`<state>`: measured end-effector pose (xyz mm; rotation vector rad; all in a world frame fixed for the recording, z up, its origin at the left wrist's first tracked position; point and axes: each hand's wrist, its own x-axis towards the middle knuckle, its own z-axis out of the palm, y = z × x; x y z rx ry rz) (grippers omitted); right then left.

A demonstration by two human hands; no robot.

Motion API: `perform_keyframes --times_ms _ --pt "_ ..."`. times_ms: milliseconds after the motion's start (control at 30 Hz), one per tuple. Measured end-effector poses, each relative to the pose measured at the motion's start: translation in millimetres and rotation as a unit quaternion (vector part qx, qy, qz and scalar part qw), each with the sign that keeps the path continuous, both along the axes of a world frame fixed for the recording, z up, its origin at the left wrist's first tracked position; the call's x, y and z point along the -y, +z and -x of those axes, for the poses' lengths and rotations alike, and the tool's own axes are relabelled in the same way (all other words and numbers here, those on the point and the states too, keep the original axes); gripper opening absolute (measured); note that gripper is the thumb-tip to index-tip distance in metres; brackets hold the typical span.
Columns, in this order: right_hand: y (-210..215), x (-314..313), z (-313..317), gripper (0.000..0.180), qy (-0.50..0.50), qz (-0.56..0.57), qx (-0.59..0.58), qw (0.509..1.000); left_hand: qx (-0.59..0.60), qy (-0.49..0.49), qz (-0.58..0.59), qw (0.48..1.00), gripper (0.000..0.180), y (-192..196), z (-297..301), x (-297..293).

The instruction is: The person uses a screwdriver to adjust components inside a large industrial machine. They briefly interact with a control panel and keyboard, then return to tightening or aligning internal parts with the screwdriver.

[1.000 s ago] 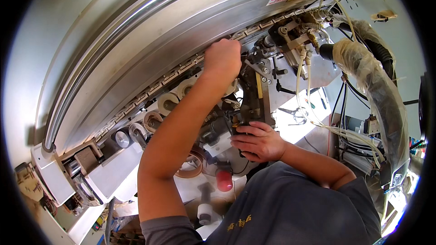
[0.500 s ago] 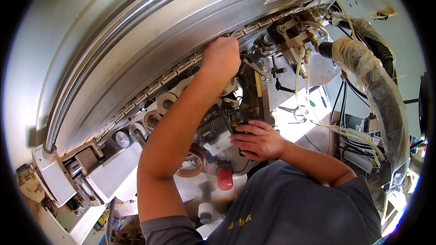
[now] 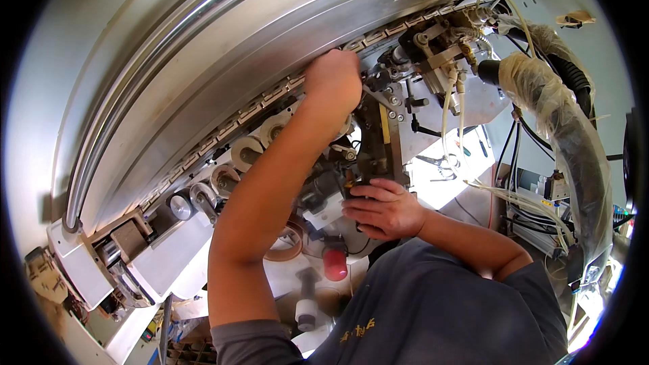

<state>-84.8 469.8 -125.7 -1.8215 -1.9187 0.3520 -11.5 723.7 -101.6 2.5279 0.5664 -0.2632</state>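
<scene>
Person's left hand (image 3: 333, 81) over the silver, flat-linked metal chain (image 3: 272, 100), fingertips hidden, grip cannot be told. Right hand (image 3: 385, 210) at the lower end of the dark, elongated metal assembly (image 3: 370, 150), fingers slightly spread, pinch unclear. Work apparently under way; what's done or left doesn't show.
</scene>
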Motion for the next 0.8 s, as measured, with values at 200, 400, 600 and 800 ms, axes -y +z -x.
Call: perform_keyframes --times_ms 200,400,600,800 --pt "-6.0 2.6 -0.2 0.04 0.003 -0.004 -0.008 1.0 0.146 0.023 -0.003 0.989 0.022 -17.9 11.9 0.6" --pt "-0.8 1.4 -0.8 0.04 -0.001 -0.008 -0.036 0.999 0.211 0.008 0.035 0.977 0.022 -20.2 11.3 1.5" --pt "-2.7 2.2 -1.1 0.04 0.0 -0.011 -0.023 1.0 0.088 -0.057 0.029 0.994 0.025 -2.1 5.8 -5.3" --pt "-0.9 2.0 -2.1 0.041 0.002 -0.012 -0.018 1.0 0.076 -0.11 0.016 0.991 0.02 4.8 5.9 -6.9"
